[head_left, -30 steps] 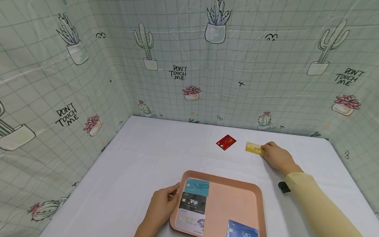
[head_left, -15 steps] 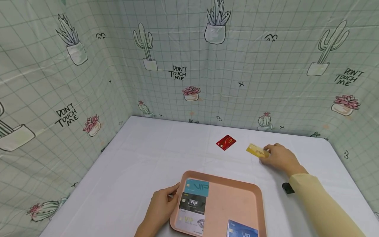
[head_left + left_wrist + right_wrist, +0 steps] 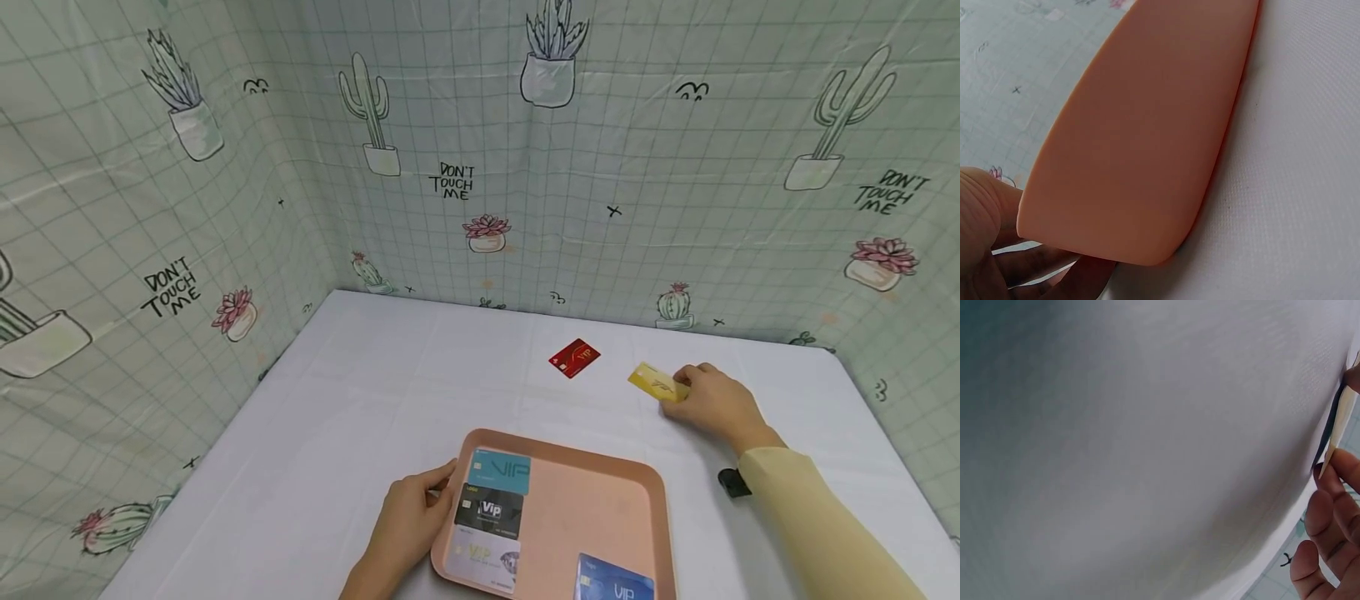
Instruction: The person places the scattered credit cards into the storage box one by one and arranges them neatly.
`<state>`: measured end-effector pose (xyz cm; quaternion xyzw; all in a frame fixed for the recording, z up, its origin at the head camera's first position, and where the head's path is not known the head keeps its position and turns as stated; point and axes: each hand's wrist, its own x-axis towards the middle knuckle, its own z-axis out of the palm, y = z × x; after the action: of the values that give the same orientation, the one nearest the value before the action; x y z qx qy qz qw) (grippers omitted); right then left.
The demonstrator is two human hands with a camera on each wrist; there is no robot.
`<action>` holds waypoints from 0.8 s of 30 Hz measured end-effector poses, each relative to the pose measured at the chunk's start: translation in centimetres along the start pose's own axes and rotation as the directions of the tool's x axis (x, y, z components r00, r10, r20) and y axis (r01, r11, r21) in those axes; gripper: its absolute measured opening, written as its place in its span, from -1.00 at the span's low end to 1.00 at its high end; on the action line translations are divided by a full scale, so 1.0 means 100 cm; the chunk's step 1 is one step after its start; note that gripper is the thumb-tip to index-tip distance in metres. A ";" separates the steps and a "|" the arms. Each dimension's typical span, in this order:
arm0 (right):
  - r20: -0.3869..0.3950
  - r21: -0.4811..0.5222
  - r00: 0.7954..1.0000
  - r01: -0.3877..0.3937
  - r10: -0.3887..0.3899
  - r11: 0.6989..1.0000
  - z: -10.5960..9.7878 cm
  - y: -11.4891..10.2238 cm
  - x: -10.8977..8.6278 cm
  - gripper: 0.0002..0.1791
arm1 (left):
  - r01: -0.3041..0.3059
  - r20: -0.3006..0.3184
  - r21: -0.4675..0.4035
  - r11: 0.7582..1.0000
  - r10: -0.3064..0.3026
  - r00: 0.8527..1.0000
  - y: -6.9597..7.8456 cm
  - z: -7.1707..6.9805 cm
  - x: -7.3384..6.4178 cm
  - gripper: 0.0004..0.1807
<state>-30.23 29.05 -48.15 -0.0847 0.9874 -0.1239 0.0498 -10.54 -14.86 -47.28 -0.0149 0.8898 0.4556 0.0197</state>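
My right hand (image 3: 712,404) pinches a yellow bank-style card (image 3: 655,382) between thumb and fingers, over the back right of the table. In the right wrist view that card (image 3: 1341,419) shows nearly edge-on, close over the white cloth. To its left a red VIP card (image 3: 575,358) lies flat. My left hand (image 3: 411,517) grips the left rim of a pink tray (image 3: 585,492), and some of its fingers (image 3: 1029,262) reach under the rim. Along the tray's left side lie a teal card (image 3: 498,472), a black card (image 3: 487,510) and a silver-white card (image 3: 483,558). A blue card (image 3: 615,581) lies at the tray's front right, cut off by the frame.
A white cloth covers the table (image 3: 360,392). Patterned fabric (image 3: 570,167) with cactus drawings rises behind it and along both sides. A small black device (image 3: 733,482) sits by the right sleeve.
The right hand has moved slightly right and toward me with the yellow card, which has turned clockwise in its fingers. The left hand, tray and red card stay put.
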 end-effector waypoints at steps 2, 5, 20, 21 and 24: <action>-0.006 -0.006 1.000 0.006 -0.006 1.000 0.000 0.000 -0.001 -0.33 | 0.005 0.001 -0.003 1.000 -0.005 1.000 0.000 0.000 0.000 -0.57; -0.014 -0.020 1.000 0.016 -0.016 1.000 -0.001 0.000 -0.001 -0.34 | 0.010 0.004 -0.016 1.000 -0.010 1.000 0.000 0.000 0.000 -0.57; -0.030 -0.048 0.999 0.035 -0.037 0.998 -0.001 -0.002 -0.008 -0.35 | 0.003 0.005 -0.023 1.000 -0.003 1.000 0.000 0.000 0.000 -0.57; -0.034 -0.049 0.999 0.037 -0.039 0.998 -0.001 -0.002 -0.009 -0.35 | 0.002 0.005 -0.023 1.000 -0.002 1.000 0.000 0.000 0.000 -0.57; -0.046 -0.056 0.998 0.040 -0.043 0.998 -0.001 -0.005 -0.010 -0.36 | 0.004 0.005 -0.022 1.000 -0.004 1.000 0.001 0.000 0.000 -0.57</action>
<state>-29.20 28.81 -47.88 -0.1034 0.9894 -0.0997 0.0214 -10.56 -14.80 -47.22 -0.0159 0.8846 0.4655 0.0225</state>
